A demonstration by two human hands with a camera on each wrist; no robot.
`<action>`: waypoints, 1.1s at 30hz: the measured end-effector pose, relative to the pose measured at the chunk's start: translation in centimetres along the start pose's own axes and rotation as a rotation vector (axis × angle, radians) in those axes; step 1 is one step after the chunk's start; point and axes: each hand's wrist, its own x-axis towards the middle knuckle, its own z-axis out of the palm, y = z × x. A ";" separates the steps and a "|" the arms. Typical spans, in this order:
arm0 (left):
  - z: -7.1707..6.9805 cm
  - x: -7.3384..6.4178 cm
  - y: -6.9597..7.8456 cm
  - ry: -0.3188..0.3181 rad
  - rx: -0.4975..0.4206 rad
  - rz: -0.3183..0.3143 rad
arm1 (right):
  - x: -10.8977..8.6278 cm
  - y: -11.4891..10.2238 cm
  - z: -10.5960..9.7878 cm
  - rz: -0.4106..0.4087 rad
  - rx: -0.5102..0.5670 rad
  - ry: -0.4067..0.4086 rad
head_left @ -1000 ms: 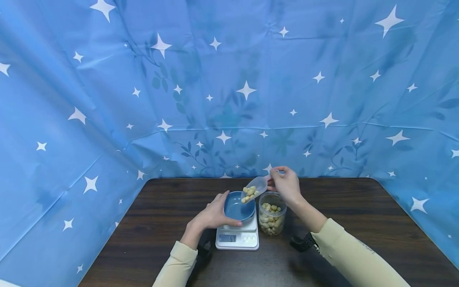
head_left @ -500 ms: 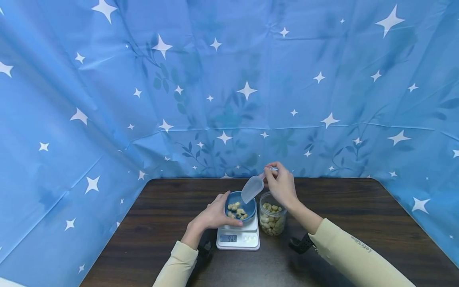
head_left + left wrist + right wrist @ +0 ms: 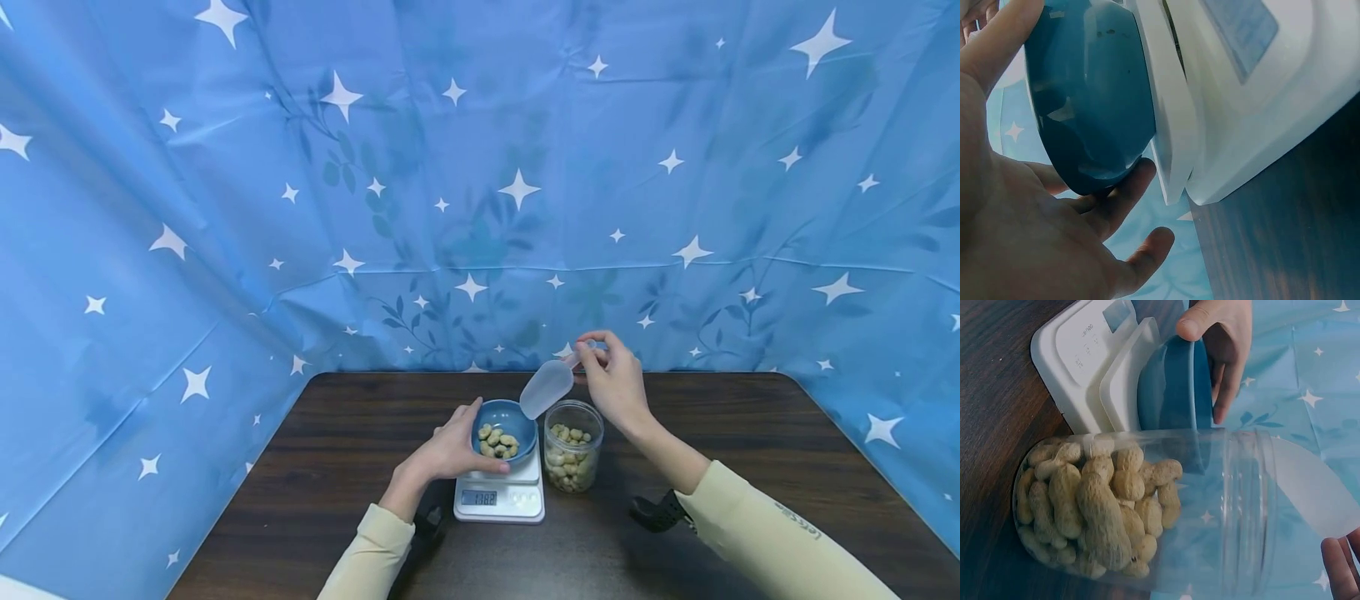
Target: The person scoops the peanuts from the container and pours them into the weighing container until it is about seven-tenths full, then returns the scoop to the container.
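My left hand (image 3: 450, 446) holds a blue bowl (image 3: 519, 421) on the white kitchen scale (image 3: 517, 502), thumb at the near rim and fingers round the left side. Several peanuts in their shells (image 3: 497, 442) lie in the bowl. In the left wrist view the fingertips touch the bowl's outer wall (image 3: 1091, 94). My right hand (image 3: 617, 385) pinches the handle of a translucent scoop (image 3: 547, 389). That scoop looks empty and is tilted down to the left, between the bowl and the clear jar (image 3: 1200, 562). Unshelled peanuts (image 3: 1100, 515) fill the jar's lower part.
The jar stands lidless, close to the right side of the scale. Lit digits show on the scale's display (image 3: 478, 497). Beneath everything is a dark wooden table (image 3: 315, 492), and a blue star-patterned cloth (image 3: 480, 208) hangs behind its back edge.
Peanuts have gone from the scoop into the bowl, and the scale's digits have risen. My right hand with the emptied scoop has moved right, away from the bowl. The left hand stays put.
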 end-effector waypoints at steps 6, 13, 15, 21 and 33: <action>0.0 0.0 0.0 -0.001 0.004 0.009 | -0.3 -0.1 -1.5 -0.035 0.017 -0.003; 0.2 -0.2 0.5 0.028 0.023 0.036 | -0.6 -0.1 -3.1 -0.071 0.029 -0.010; 0.3 -0.2 0.9 0.040 0.034 0.060 | -0.7 -0.2 -3.5 -0.086 0.033 -0.011; 0.8 0.2 2.1 0.085 0.096 0.136 | -0.8 -0.1 -4.3 -0.124 -0.015 -0.017; 3.2 1.5 5.0 0.162 0.122 0.266 | -1.6 1.9 -3.5 -0.373 -0.201 -0.072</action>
